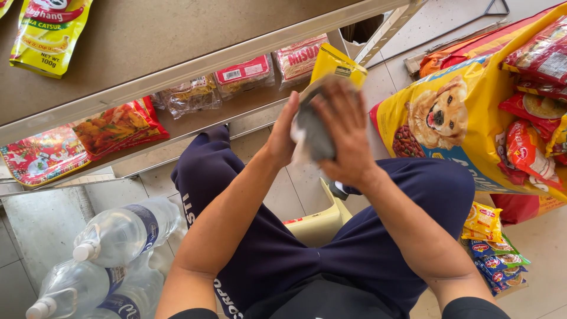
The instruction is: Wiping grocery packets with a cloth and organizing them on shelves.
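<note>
Head view is looking down on a yellow packet (336, 64) being held above the person's lap, its top corner poking out past the fingers. A grey cloth (312, 133) is lying against the packet's face. The left hand (282, 137) is gripping the packet's left edge with fingers curled, and the right hand (345, 137) is pressing flat and spread over the cloth, palm down.

Below the hands, dark blue trousers (277, 248) with white lettering are covering both knees, and a cream plastic stool (322, 224) is showing between them.

Beyond the packet, a metal shelf (195, 127) is carrying clear noodle packs with red labels and, further left, two flat red snack bags. On the upper shelf board a yellow pouch (48, 32) is lying at the left.

To the right, a large yellow pet-food sack (455, 127) with a dog picture is leaning, with red sachets hanging over its right side. Small yellow and blue sachets are lying on the floor beside the right knee. At lower left, shrink-wrapped water bottles (118, 236) with white caps are lying on their sides.
</note>
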